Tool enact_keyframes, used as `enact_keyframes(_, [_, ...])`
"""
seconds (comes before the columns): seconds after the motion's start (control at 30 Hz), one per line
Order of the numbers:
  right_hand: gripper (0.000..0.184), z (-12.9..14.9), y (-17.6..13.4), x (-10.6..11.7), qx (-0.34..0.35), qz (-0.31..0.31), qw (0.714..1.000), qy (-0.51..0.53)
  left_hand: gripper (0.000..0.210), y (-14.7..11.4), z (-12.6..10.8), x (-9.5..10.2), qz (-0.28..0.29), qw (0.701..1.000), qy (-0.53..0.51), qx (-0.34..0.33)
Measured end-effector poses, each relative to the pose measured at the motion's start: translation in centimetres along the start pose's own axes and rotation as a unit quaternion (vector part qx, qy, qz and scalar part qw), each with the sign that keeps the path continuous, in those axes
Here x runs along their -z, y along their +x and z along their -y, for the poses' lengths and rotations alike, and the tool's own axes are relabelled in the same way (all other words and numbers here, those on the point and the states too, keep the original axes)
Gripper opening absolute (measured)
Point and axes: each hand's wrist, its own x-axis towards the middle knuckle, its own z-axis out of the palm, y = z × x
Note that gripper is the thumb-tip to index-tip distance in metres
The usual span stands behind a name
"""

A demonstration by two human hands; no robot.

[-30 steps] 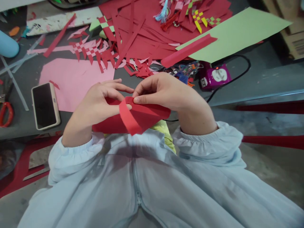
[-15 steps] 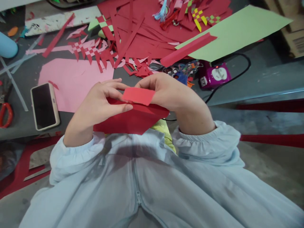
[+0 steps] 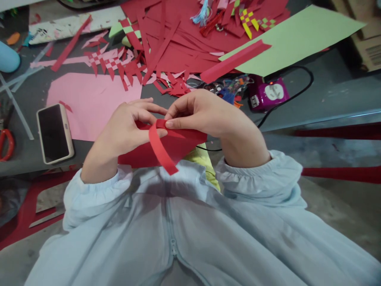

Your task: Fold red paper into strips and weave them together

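Observation:
A red paper sheet (image 3: 139, 153) is held up close to my body, over the table's near edge. My left hand (image 3: 122, 126) grips its upper left part, thumb in front and fingers behind. From the sheet's top edge a narrow red paper strip (image 3: 160, 147) curls forward and hangs down past the left thumb. My right hand (image 3: 205, 113) pinches the strip's upper end between thumb and forefinger, close to the left fingertips. Whether the strip is still joined to the sheet there, I cannot tell.
Beyond my hands lie a pink sheet (image 3: 89, 113), a phone (image 3: 56, 133), red-handled scissors (image 3: 7, 143) and red paper scraps (image 3: 175, 85). To the right are a green sheet (image 3: 297, 43), a folded red strip (image 3: 235, 61) and a purple socket block (image 3: 269, 94) with a black cable.
The broad red flap that stood at the sheet's top edge now shows as a narrow strip curling downward. My right thumb has come into view, pinching near the left fingers.

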Motion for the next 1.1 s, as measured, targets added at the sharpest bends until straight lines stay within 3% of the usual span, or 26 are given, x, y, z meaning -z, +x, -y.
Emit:
enact_keyframes(0.27, [0.006,-0.32,-0.04,-0.17,0.009,-0.006,0.996,0.086,0.021,-0.36,0.36,0.04,-0.007,1.0,-0.002,0.014])
enact_keyframes(0.47, [0.005,-0.75,0.29,0.3,0.016,0.006,0.998,0.067,0.023,-0.3,0.22,0.19,-0.006,0.999,0.014,0.048])
enact_keyframes(0.7, [0.005,-0.93,0.37,0.01,0.024,-0.016,0.996,0.09,0.015,0.08,-0.14,-0.25,-0.01,1.0,0.001,0.018])
enact_keyframes(1.1, [0.004,-0.98,0.13,-0.04,0.022,-0.012,0.994,0.105,0.028,-0.31,0.19,0.04,-0.012,0.998,0.008,0.056])
